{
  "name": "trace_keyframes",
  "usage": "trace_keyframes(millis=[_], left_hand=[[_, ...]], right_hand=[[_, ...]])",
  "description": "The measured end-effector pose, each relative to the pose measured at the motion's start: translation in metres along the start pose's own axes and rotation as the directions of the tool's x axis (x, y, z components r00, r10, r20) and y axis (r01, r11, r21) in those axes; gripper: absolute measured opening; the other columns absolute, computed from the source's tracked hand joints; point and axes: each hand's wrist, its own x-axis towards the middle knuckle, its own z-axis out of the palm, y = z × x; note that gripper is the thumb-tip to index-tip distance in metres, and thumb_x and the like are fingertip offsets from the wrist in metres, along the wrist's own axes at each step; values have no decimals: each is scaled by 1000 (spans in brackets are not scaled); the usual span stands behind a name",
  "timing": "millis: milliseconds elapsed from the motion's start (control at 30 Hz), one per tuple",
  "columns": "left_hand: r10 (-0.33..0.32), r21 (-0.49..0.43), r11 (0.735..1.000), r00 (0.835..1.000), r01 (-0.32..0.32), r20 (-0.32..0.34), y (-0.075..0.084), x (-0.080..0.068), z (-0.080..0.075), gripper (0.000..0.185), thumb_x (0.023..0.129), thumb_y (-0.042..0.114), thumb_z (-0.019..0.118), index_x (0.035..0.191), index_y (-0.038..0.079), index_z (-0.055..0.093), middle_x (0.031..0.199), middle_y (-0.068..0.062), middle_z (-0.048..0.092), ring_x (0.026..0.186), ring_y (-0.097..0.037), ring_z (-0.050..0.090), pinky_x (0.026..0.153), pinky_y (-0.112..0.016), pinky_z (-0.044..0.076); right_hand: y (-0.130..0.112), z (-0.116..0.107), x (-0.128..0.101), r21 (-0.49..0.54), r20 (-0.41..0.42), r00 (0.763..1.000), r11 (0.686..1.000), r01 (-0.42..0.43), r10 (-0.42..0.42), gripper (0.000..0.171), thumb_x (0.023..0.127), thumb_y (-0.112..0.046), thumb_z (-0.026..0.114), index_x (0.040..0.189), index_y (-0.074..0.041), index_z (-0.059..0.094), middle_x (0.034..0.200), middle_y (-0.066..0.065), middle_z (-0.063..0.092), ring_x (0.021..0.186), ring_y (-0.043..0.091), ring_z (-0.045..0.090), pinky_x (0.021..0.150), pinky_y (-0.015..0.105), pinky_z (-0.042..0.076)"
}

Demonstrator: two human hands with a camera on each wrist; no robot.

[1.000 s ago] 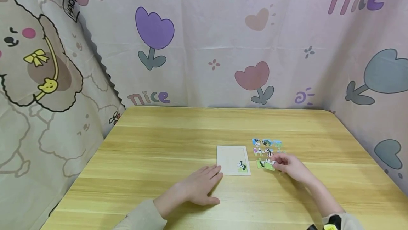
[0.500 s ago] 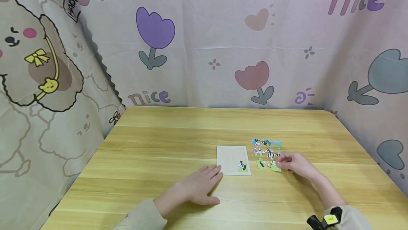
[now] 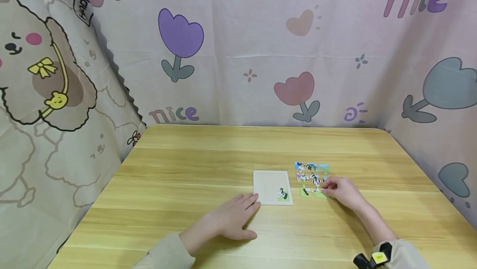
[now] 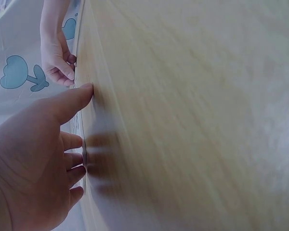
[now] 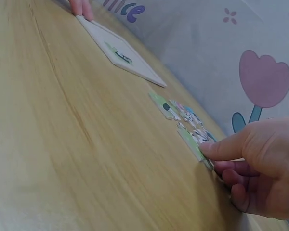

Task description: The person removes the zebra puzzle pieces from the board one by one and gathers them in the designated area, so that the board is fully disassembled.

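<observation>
My left hand [image 3: 236, 217] lies with straight fingers, its fingertips on the lower left corner of a white puzzle tray [image 3: 266, 184]. One piece with a black-and-white animal on green [image 3: 283, 195] sits in the tray's lower right corner. To the right, my right hand [image 3: 342, 192] pinches a green jigsaw piece [image 5: 189, 141] by its right side, thumb on top and fingers curled behind. Left of it lies another green piece [image 3: 305, 191] with a black-and-white figure. In the left wrist view, my left thumb [image 4: 74, 103] stretches along the tabletop.
Several more jigsaw pieces [image 3: 311, 166] lie in rows behind, blue-edged ones at the back and striped ones [image 3: 316, 179] in the middle. They rest on a wood-grain table [image 3: 193, 157]. A printed curtain [image 3: 242, 49] hangs along the table's far edge and sides.
My right hand first drew right, parting the lower right piece from its neighbour, then shifted slightly back left over it. My left hand stays on the tray's corner.
</observation>
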Motion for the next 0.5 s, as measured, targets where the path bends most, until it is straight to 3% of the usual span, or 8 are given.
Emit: trace_keyframes(millis=[500], left_hand=[[-1, 7, 1000, 1000, 1, -7, -1, 0, 1, 79, 87, 59, 47, 145, 8, 30, 151, -11, 22, 139, -22, 19, 112, -36, 19]], right_hand=[[1, -2, 0, -21, -24, 1000, 1000, -14, 14, 13, 83, -16, 69, 87, -4, 65, 73, 0, 57, 68, 15, 48, 59, 28, 40]])
